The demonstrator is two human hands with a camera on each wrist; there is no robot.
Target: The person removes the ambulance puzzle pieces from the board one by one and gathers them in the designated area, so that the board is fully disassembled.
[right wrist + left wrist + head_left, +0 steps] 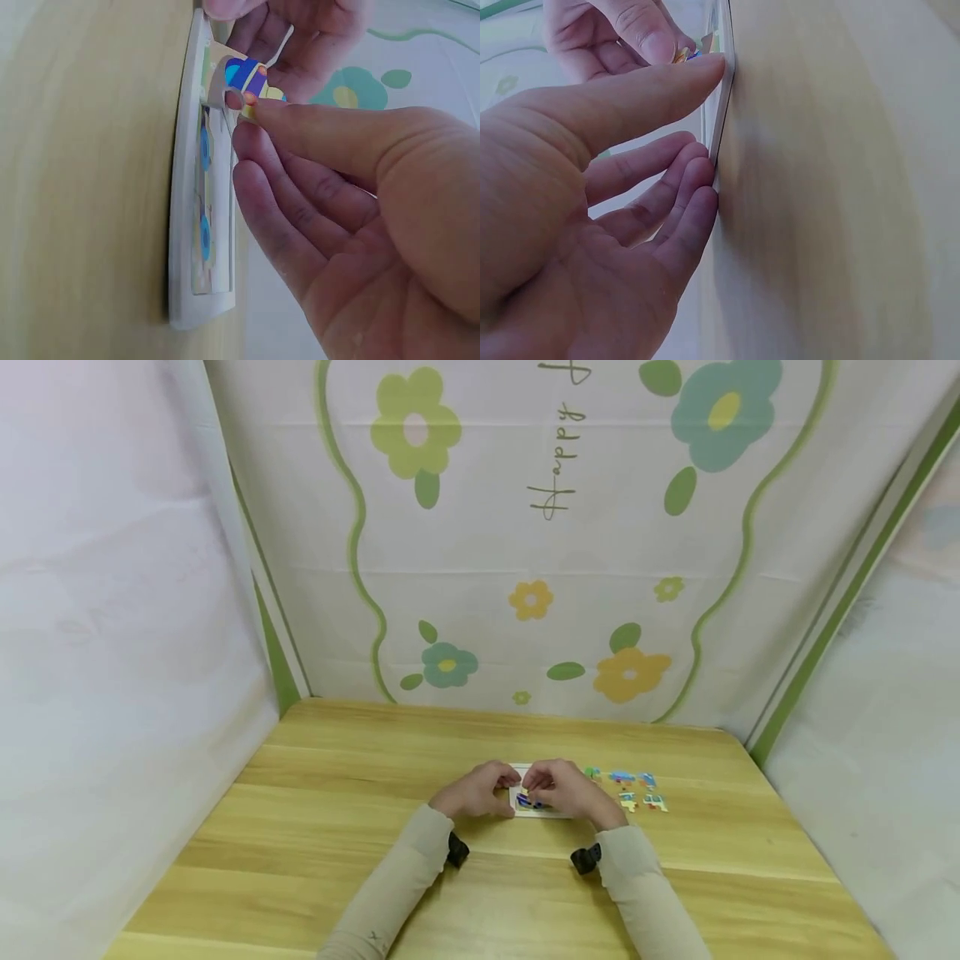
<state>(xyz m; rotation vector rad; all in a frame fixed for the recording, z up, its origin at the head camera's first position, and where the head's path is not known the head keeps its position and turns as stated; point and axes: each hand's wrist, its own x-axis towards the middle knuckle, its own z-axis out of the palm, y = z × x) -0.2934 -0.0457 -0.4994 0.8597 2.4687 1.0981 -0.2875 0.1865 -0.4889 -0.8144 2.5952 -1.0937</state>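
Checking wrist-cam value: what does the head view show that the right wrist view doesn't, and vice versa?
Head only: loose puzzle pieces on the table right of the tray, both beige sleeves, and the "Happy" lettering.

Right wrist only: the clear blue, purple and orange pattern on the piece pinched by the right hand, plus two blue round shapes inside the tray.

Both: the two hands, including the left hand, the white-edged tray, wooden table and flower-print backdrop.

The desk (322, 868) looks like smooth wood with a soft sheen. Backdrop (465, 543) and sleeves (401, 881) are matt cloth. The puzzle piece (246, 75) resembles smooth printed card; the puzzle tray (184, 225) looks smooth and matt.
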